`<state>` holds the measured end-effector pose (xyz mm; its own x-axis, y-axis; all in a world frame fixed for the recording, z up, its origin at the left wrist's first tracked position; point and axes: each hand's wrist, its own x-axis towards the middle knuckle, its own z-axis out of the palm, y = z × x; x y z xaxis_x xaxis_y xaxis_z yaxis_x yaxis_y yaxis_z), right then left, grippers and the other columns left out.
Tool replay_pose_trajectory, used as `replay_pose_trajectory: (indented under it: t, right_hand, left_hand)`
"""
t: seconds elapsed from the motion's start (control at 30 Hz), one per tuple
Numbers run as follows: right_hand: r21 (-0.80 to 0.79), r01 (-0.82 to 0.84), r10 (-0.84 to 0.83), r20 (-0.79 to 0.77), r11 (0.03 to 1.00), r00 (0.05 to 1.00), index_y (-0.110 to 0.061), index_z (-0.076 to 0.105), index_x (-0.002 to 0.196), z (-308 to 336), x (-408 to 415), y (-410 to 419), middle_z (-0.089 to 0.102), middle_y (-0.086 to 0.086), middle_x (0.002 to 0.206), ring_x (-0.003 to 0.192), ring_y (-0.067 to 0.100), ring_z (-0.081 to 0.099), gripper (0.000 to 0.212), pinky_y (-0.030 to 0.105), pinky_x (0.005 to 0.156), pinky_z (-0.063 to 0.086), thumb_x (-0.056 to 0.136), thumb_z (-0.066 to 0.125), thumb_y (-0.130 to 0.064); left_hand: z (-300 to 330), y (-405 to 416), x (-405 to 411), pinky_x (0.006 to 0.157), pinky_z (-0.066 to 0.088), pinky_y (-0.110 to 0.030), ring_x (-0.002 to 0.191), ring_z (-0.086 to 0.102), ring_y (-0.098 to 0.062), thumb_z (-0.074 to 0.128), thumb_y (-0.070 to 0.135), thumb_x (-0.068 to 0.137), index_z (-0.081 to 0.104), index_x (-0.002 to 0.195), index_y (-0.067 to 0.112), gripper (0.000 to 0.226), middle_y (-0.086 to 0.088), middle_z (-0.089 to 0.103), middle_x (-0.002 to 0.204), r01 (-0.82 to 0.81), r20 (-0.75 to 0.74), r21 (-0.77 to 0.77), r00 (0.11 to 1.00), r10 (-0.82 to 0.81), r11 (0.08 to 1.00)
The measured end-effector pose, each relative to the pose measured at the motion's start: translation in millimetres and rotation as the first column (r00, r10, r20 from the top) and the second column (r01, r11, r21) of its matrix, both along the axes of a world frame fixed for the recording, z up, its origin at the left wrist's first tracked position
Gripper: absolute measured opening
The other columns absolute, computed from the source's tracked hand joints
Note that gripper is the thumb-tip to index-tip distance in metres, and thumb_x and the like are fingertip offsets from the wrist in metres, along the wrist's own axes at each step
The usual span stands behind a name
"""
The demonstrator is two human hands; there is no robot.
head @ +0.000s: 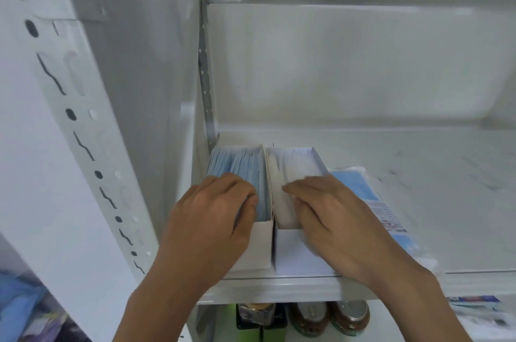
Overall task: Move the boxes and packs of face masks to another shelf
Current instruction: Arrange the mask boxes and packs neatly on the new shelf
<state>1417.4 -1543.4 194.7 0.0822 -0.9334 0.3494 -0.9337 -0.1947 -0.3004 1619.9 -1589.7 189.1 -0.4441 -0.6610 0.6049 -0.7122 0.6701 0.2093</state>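
Two open white boxes stand side by side at the left end of a white metal shelf (418, 202). The left box (259, 244) is full of blue face masks and the right box (296, 255) holds white ones. My left hand (212, 218) lies over the left box with its fingers curled onto the blue masks. My right hand (332, 213) lies over the right box, fingertips on the white masks. A flat plastic pack of blue masks (371, 196) lies on the shelf just right of the boxes, partly hidden by my right wrist.
The shelf's perforated upright (92, 163) and side wall close off the left. The shelf board stretches bare to the right and back. Below the shelf stand several bottles and jars (304, 316). Blue cloth (19, 302) lies at lower left.
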Motion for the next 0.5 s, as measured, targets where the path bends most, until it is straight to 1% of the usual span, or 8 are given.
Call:
replay_pose_trajectory:
  t: [0.07,0.1,0.17,0.2,0.23,0.3,0.37,0.5]
  right_hand:
    - [-0.006,0.006,-0.006,0.033,1.000,0.999,-0.014,0.067,0.092,3,0,-1,0.066,-0.003,0.097,0.101,0.016,0.057,0.044,0.039,0.090,0.047,0.104,0.029,-0.033]
    - [-0.005,0.007,-0.006,0.039,1.000,0.999,-0.019,0.067,0.091,4,2,-1,0.066,-0.005,0.103,0.109,0.014,0.056,0.048,0.039,0.094,0.046,0.105,0.027,-0.041]
    - [-0.005,0.011,-0.011,0.021,1.000,1.000,-0.027,0.069,0.103,6,7,-3,0.062,-0.009,0.125,0.130,0.011,0.046,0.055,0.037,0.104,0.041,0.102,0.020,-0.054]
    - [-0.013,0.004,-0.004,0.007,1.000,1.000,-0.028,0.068,0.109,6,10,-4,0.060,-0.009,0.129,0.133,0.010,0.043,0.056,0.036,0.106,0.039,0.101,0.019,-0.054]
    - [-0.015,-0.005,0.005,-0.002,1.000,1.000,-0.029,0.066,0.111,6,12,-5,0.060,-0.009,0.128,0.132,0.010,0.044,0.053,0.035,0.105,0.040,0.102,0.019,-0.052]
    - [-0.017,-0.013,0.013,0.001,1.000,1.000,-0.029,0.063,0.107,6,15,-6,0.059,-0.011,0.116,0.116,0.012,0.051,0.046,0.035,0.097,0.044,0.103,0.021,-0.047]
    - [-0.024,-0.011,0.011,0.007,1.000,1.000,-0.029,0.061,0.104,3,14,-7,0.056,-0.012,0.107,0.101,0.013,0.053,0.039,0.036,0.089,0.046,0.105,0.024,-0.042]
    - [-0.023,-0.035,0.034,-0.037,0.999,0.999,-0.031,0.061,0.121,0,10,-6,0.057,-0.011,0.122,0.109,0.014,0.053,0.041,0.036,0.096,0.043,0.106,0.024,-0.041]
  left_hand:
    - [-2,2,3,0.067,0.049,-0.024,0.079,0.056,-0.010,0.059,0.019,0.097,0.065,0.090,0.024,0.011,0.012,0.064,0.089,-0.008,0.003,0.042,1.000,0.008,0.999]
    - [-2,2,4,0.065,0.046,-0.020,0.080,0.057,-0.009,0.058,0.020,0.097,0.065,0.090,0.025,0.011,0.012,0.064,0.089,-0.014,0.006,0.053,1.000,0.014,0.999]
    - [1,-1,5,0.063,0.046,-0.018,0.081,0.058,-0.010,0.056,0.024,0.098,0.063,0.091,0.025,0.010,0.011,0.063,0.090,-0.025,0.015,0.072,1.000,0.024,0.997]
    - [4,-4,5,0.065,0.050,-0.022,0.083,0.058,-0.012,0.055,0.028,0.097,0.062,0.092,0.026,0.010,0.010,0.062,0.091,-0.024,0.022,0.087,1.000,0.022,0.996]
    - [6,-7,3,0.069,0.053,-0.027,0.085,0.058,-0.013,0.053,0.033,0.097,0.061,0.094,0.027,0.011,0.010,0.062,0.092,-0.025,0.042,0.106,0.999,0.021,0.994]
    - [11,-13,-2,0.078,0.050,-0.032,0.089,0.056,-0.013,0.046,0.047,0.093,0.061,0.103,0.032,0.024,0.011,0.061,0.097,-0.057,0.142,0.132,0.989,0.038,0.990]
    - [16,-18,-9,0.079,0.048,-0.035,0.087,0.057,-0.014,0.040,0.056,0.086,0.061,0.108,0.035,0.038,0.012,0.061,0.096,-0.103,0.239,0.158,0.969,0.063,0.982]
    - [22,-26,-14,0.078,0.045,-0.036,0.078,0.059,-0.013,0.048,0.058,0.084,0.058,0.105,0.036,0.032,0.012,0.061,0.084,-0.126,0.304,0.258,0.952,0.043,0.958]
